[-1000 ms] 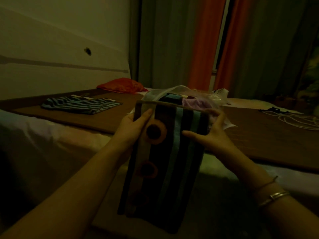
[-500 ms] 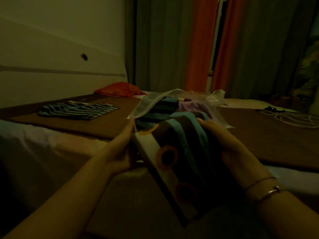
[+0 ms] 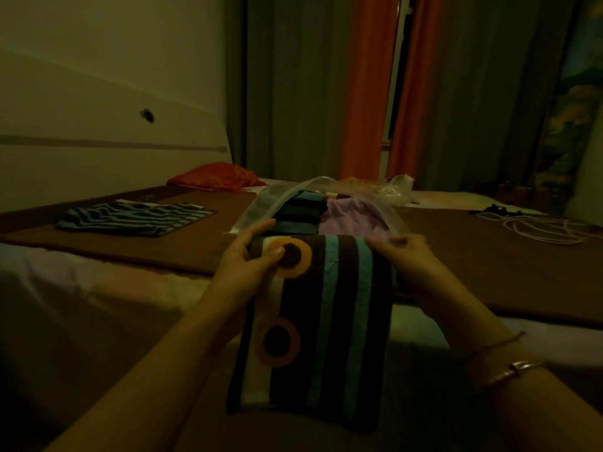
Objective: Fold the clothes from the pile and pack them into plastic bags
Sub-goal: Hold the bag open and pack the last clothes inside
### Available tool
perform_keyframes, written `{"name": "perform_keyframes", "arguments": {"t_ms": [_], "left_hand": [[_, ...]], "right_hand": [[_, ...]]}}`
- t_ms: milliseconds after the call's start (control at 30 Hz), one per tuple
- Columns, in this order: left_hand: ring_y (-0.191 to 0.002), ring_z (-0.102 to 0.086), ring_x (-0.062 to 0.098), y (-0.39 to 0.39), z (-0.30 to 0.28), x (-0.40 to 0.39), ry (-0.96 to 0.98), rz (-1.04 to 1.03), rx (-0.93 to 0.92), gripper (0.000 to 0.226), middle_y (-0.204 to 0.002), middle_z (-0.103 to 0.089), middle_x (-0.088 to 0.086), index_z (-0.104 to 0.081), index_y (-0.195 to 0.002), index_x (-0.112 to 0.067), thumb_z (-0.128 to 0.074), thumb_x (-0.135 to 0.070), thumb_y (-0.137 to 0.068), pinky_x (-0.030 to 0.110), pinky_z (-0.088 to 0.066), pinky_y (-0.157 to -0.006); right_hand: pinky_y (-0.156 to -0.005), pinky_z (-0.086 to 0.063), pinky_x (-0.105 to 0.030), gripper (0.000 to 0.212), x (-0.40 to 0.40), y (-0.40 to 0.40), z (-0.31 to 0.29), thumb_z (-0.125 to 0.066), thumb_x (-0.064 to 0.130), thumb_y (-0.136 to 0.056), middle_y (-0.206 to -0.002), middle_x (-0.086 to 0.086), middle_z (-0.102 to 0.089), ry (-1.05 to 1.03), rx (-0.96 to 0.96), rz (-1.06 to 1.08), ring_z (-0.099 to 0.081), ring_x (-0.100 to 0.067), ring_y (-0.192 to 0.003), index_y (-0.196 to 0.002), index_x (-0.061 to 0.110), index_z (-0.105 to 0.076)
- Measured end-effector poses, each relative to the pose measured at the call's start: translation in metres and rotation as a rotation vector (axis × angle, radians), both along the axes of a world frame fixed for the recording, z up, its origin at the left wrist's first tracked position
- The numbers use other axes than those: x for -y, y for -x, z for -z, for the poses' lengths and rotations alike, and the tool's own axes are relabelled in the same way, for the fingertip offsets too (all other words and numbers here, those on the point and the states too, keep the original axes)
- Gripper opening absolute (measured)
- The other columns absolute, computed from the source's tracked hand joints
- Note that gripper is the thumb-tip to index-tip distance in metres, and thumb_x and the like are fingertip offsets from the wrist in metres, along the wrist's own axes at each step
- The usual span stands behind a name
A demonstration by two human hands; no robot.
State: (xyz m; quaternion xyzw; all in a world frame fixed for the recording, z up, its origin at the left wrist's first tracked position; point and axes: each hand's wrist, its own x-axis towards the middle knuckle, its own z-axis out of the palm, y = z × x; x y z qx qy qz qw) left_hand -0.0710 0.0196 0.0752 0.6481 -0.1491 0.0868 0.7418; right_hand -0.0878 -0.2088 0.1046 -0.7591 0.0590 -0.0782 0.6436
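We see the left hand and right hand pinching the top edge of a folded striped cloth, fingers curled round it. At its 12 o'clock, touching, lies the open plastic bag of clothes.

The bag lies open-mouthed toward the person on the bed, and its mouth is partly filled by a striped cloth and a purple cloth. The folded towel, held at its top corners by the left hand and right hand, blocks the near approach to that mouth. Left of the bag, bare brown cover runs to a striped garment. Right of it, open cover reaches white cords.
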Motion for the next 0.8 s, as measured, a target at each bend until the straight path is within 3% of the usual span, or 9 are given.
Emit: {"name": "perform_keyframes", "arguments": {"t_ms": [67,167,233,300,400,500,600,733,800], "left_hand": [[-0.106,-0.061,0.012,0.0,-0.001,0.002,-0.051,0.018,0.047,0.053,-0.121,-0.058,-0.003,-0.059,-0.122,-0.031,-0.063,0.005,-0.083,0.019,-0.055,-0.073],[-0.102,-0.058,0.004,0.001,-0.005,0.001,-0.276,0.073,0.076,0.073,-0.115,-0.057,-0.009,-0.05,-0.132,-0.027,-0.069,0.013,-0.073,0.017,-0.051,-0.076],[-0.101,-0.057,0.003,0.001,-0.008,0.0,-0.477,0.058,0.108,0.079,-0.116,-0.055,-0.007,-0.045,-0.134,-0.024,-0.074,0.011,-0.069,0.013,-0.049,-0.074],[-0.105,-0.056,0.01,-0.003,-0.007,0.0,-0.617,0.028,0.115,0.079,-0.122,-0.053,0.0,-0.047,-0.13,-0.021,-0.08,0.006,-0.064,0.016,-0.049,-0.077],[-0.102,-0.059,0.015,-0.006,-0.002,0.001,-0.738,0.002,0.087,0.068,-0.117,-0.056,0.002,-0.055,-0.116,-0.02,-0.087,-0.006,-0.058,0.032,-0.054,-0.084],[-0.087,-0.064,0.015,-0.005,-0.003,0.0,-0.828,-0.106,0.165,0.041,-0.093,-0.067,0.001,-0.067,-0.095,-0.016,-0.088,-0.018,-0.059,0.041,-0.056,-0.079],[-0.084,-0.061,0.014,-0.005,-0.007,-0.005,-0.776,-0.187,0.253,0.027,-0.089,-0.064,0.0,-0.071,-0.08,-0.015,-0.087,-0.027,-0.061,0.033,-0.054,-0.07],[-0.094,-0.069,0.018,0.006,-0.016,-0.008,-0.261,0.087,0.032,0.035,-0.1,-0.072,0.001,-0.07,-0.102,-0.02,-0.079,-0.02,-0.068,0.032,-0.056,-0.079],[-0.088,-0.072,0.02,0.007,-0.019,-0.005,-0.096,0.155,-0.096,0.029,-0.094,-0.074,0.004,-0.069,-0.099,-0.025,-0.074,-0.026,-0.071,0.036,-0.057,-0.076]], "right_hand": [[-0.083,-0.053,-0.044,0.082,0.0,0.004,-0.005,-0.078,0.032,-0.066,-0.117,-0.002,-0.044,-0.023,-0.012,-0.134,-0.054,-0.026,-0.104,-0.131,0.034,-0.028],[-0.076,-0.054,-0.028,0.088,-0.001,0.005,-0.001,-0.082,0.012,-0.063,-0.116,0.003,-0.045,0.251,-0.017,-0.312,-0.053,-0.016,-0.1,-0.132,0.029,-0.03],[-0.088,-0.054,-0.033,0.09,-0.002,0.002,0.008,-0.084,0.009,-0.063,-0.127,0.0,-0.04,0.5,-0.032,-0.313,-0.048,-0.018,-0.113,-0.133,0.026,-0.03],[-0.097,-0.05,-0.038,0.084,-0.003,-0.002,0.016,-0.086,0.014,-0.061,-0.131,-0.002,-0.038,0.709,-0.012,-0.277,-0.045,-0.022,-0.119,-0.128,0.027,-0.037],[-0.085,-0.052,-0.026,0.048,-0.006,0.004,0.013,-0.081,0.015,-0.07,-0.11,0.004,-0.054,0.83,0.095,-0.232,-0.056,-0.012,-0.101,-0.107,0.026,-0.053],[-0.076,-0.05,-0.017,0.026,0.0,0.008,0.004,-0.077,0.018,-0.075,-0.09,0.011,-0.055,0.755,0.215,-0.164,-0.055,-0.001,-0.08,-0.088,0.027,-0.057],[-0.084,-0.049,-0.022,0.035,0.007,0.006,0.002,-0.079,0.019,-0.071,-0.106,0.006,-0.046,0.562,0.3,-0.048,-0.051,-0.009,-0.095,-0.098,0.02,-0.058],[-0.072,-0.056,-0.028,0.049,0.01,0.003,0.006,-0.076,0.025,-0.073,-0.115,-0.001,-0.062,-0.061,0.224,-0.266,-0.066,-0.018,-0.1,-0.117,0.027,-0.053],[-0.071,-0.057,-0.028,0.063,0.008,0.0,0.01,-0.079,0.027,-0.07,-0.117,0.0,-0.063,-0.115,0.091,-0.398,-0.068,-0.016,-0.098,-0.125,0.03,-0.047]]}}
